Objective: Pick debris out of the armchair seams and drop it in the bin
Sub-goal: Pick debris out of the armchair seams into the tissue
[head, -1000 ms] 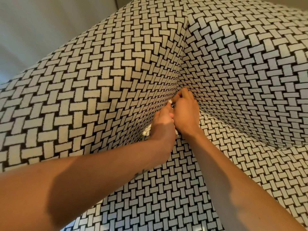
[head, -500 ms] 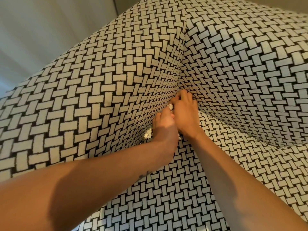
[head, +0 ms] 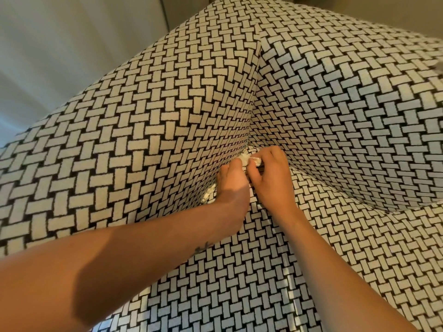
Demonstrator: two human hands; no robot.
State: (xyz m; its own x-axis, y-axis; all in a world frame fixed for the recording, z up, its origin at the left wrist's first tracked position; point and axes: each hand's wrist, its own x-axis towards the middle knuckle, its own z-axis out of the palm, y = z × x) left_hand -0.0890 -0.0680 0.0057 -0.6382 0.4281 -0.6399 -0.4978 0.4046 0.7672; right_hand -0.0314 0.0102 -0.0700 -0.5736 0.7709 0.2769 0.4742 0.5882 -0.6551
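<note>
The armchair [head: 143, 130] is soft, with a black-and-white woven pattern. Deep in its back corner seam, where arm, back and seat meet, sits a small crumpled white scrap [head: 246, 157], partly out. The right hand [head: 271, 178] pinches it and the left hand [head: 233, 180] touches it. More white bits [head: 209, 193] poke out lower along that seam.

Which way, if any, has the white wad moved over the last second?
Yes. The white wad has come further out of the corner seam, toward the seat, pinched between left hand and right hand.
</note>
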